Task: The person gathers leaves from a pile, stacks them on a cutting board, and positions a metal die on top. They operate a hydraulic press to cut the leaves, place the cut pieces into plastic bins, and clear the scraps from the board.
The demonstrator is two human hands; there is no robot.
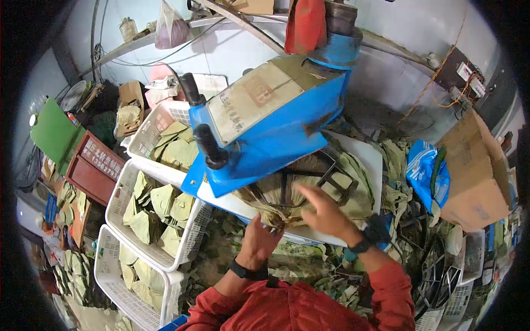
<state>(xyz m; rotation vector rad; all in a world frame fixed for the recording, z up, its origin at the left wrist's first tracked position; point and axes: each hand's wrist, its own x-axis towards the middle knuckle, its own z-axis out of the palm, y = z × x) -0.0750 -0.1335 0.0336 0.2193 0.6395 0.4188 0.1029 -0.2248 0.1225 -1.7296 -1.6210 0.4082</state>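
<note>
A stack of dried green-brown leaves (359, 204) lies on the white board (375, 160) of a blue swing-arm press (265, 160). Black metal cutting dies (284, 190) rest on the leaves, partly hidden beneath the press arm. My left hand (259, 241) is at the front edge of the stack, thumb up and fingers closed around the leaf edges. Just right of it, my right hand (326, 214) reaches over the leaves by the dies, index finger stretched out; its lower fingers are partly hidden.
White plastic baskets (185, 251) with cut leaf pieces stand on the left. A cardboard box (469, 171) and a blue plastic bag (425, 171) are on the right. Leaf scraps (298, 262) cover the area below the board. Two black handles (210, 146) stick up from the press arm.
</note>
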